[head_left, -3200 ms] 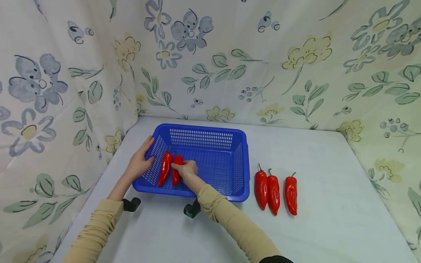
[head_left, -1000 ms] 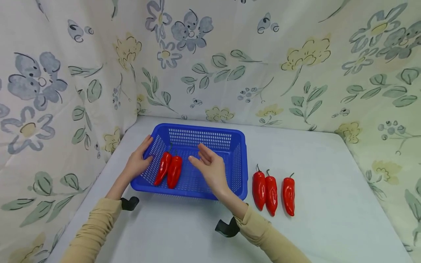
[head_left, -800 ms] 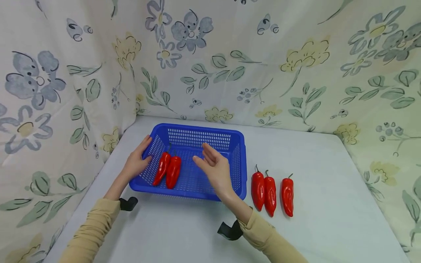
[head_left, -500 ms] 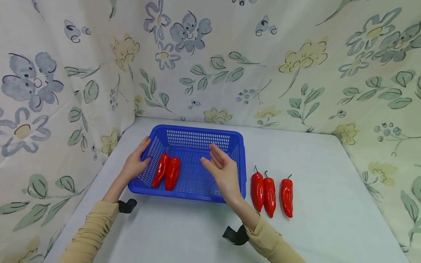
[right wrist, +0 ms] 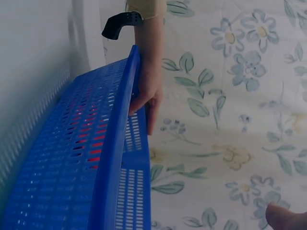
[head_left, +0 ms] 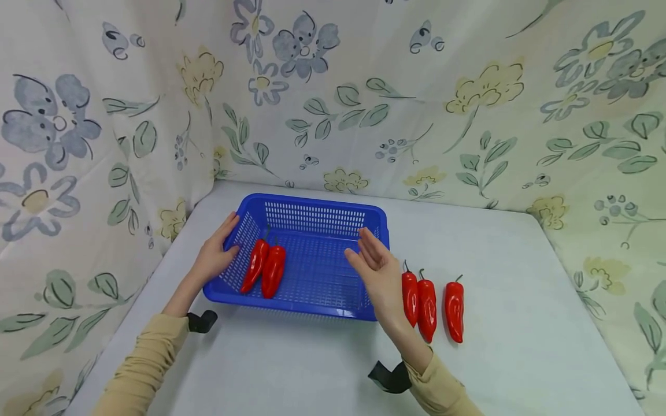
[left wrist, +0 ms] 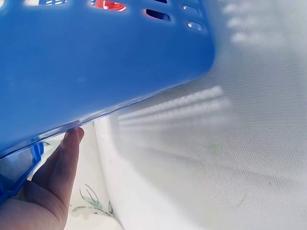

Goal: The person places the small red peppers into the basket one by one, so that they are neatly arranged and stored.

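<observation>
- Head view: one blue basket [head_left: 314, 263] stood on a white table [head_left: 520, 277]; inside, toward its left end, lay a first red pepper [head_left: 255, 266] and, beside it, a second red pepper [head_left: 273, 271].
- Same view only: a left loose pepper [head_left: 410, 297], a middle loose pepper [head_left: 427, 312] and a right loose pepper [head_left: 454, 312] lay on the table, right of the basket.
- Right hand [head_left: 382, 283]: released, thumb and fingers apart, above the basket's right end, partly covering the left loose pepper.
- Left hand [head_left: 210, 257]: not clenched; straight fingers rested against the basket's left rim.
- Left wrist view: showed the basket's outer wall from low down, fingertips meeting its edge, a red patch through the slots.
- Right wrist view: showed red through the wall slots and the left hand at the rim.
- Against 3.2 s earlier: the right hand had held the second red pepper; it now held nothing, farther right, and the two inner peppers lay closer together.
- Against 0.5 s earlier: the left loose pepper had been uncovered.
</observation>
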The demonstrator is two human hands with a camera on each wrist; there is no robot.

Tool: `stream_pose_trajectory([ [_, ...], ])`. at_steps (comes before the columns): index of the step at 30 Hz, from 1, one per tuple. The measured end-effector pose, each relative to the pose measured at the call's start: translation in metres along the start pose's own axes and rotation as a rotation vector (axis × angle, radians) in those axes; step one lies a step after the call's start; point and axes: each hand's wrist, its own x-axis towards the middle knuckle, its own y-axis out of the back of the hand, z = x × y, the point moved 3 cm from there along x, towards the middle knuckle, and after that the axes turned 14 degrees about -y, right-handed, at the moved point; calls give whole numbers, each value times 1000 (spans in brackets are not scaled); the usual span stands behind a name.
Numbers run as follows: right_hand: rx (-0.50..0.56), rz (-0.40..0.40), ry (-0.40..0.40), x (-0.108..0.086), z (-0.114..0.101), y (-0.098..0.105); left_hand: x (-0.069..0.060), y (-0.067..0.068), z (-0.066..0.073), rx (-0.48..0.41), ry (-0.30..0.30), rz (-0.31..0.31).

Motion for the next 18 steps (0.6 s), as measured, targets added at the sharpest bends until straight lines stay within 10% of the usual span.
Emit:
stream_pose_trajectory([
  [18, -119, 149, -68, -9, -3, 53, 0, 0, 0, -11, 2, 2],
])
